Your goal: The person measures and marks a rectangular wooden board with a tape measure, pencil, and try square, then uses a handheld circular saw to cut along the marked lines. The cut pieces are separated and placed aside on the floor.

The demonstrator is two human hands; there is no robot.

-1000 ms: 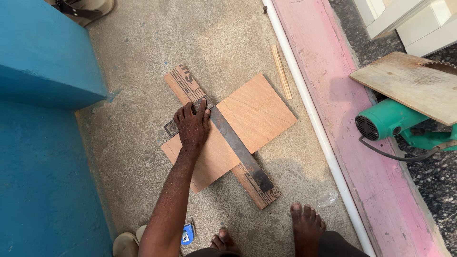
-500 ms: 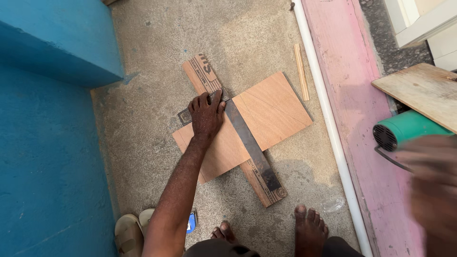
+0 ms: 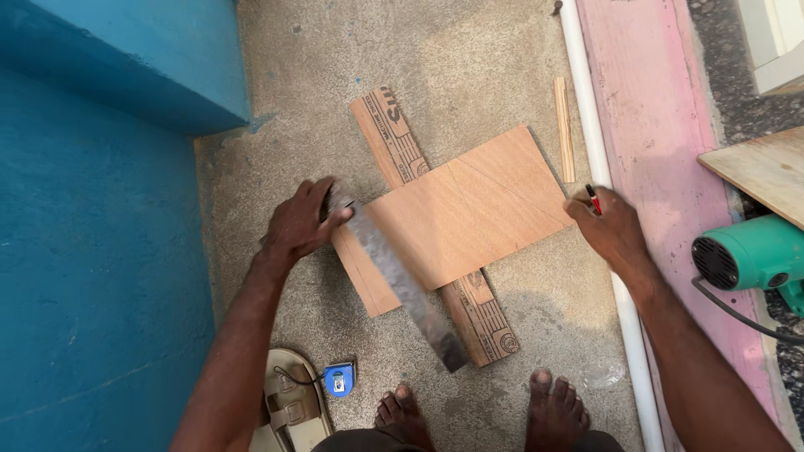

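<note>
A rectangular plywood panel [image 3: 461,213] lies on the concrete floor, resting across a long printed plywood strip [image 3: 394,138]. My left hand [image 3: 301,222] grips the upper end of a grey metal square [image 3: 402,280] at the panel's left edge; the blade is blurred and runs down toward my feet. Over at the panel's right edge, my right hand [image 3: 611,226] holds a red and black pencil [image 3: 593,198].
A blue wall [image 3: 92,209] stands on the left. A white pipe [image 3: 599,167] and a pink ledge [image 3: 662,142] run along the right, with a green power tool [image 3: 749,251] and a board [image 3: 762,172]. A thin wood stick [image 3: 564,130], blue tape measure [image 3: 338,379], sandal [image 3: 289,402] and my bare feet [image 3: 553,406] are nearby.
My left hand has slid the metal square from the middle of the panel to its left edge. My right hand has come in from the right with the pencil to the panel's right edge.
</note>
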